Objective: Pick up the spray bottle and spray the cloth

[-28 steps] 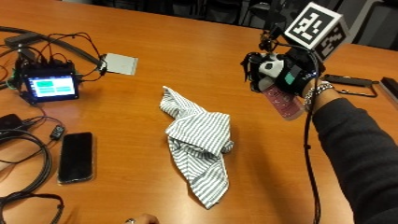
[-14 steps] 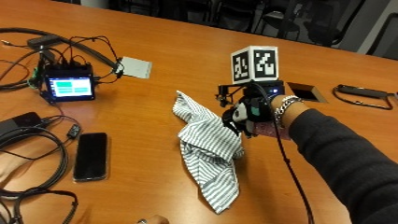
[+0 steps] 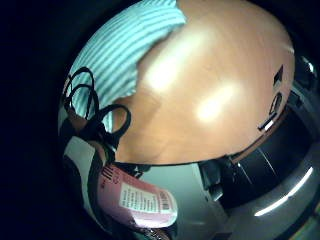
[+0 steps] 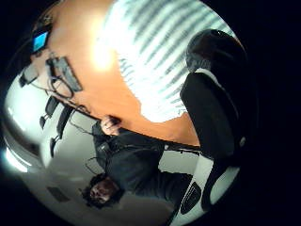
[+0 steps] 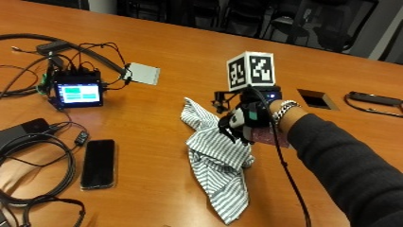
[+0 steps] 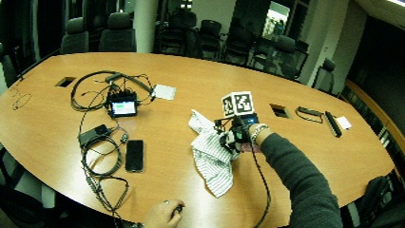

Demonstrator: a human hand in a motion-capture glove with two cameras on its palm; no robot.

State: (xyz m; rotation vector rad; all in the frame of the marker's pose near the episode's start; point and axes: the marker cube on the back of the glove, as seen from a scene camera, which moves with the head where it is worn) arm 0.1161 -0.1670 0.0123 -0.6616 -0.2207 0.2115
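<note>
spray bottle (image 5: 269, 137) inside the grip (image 5: 242, 124), fingers curled around it, above striped cloth (image 5: 217, 163)

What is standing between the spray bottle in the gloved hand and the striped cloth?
Nothing visible. The gloved right hand holds the spray bottle right beside the striped cloth on the table, with no object between them.

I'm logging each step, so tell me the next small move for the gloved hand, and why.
Probably squeeze the trigger now. The gloved right hand holds the pink spray bottle in its grip, right beside the striped cloth, which fills the thumb-side palm view, so the bottle appears aimed at it.
</note>
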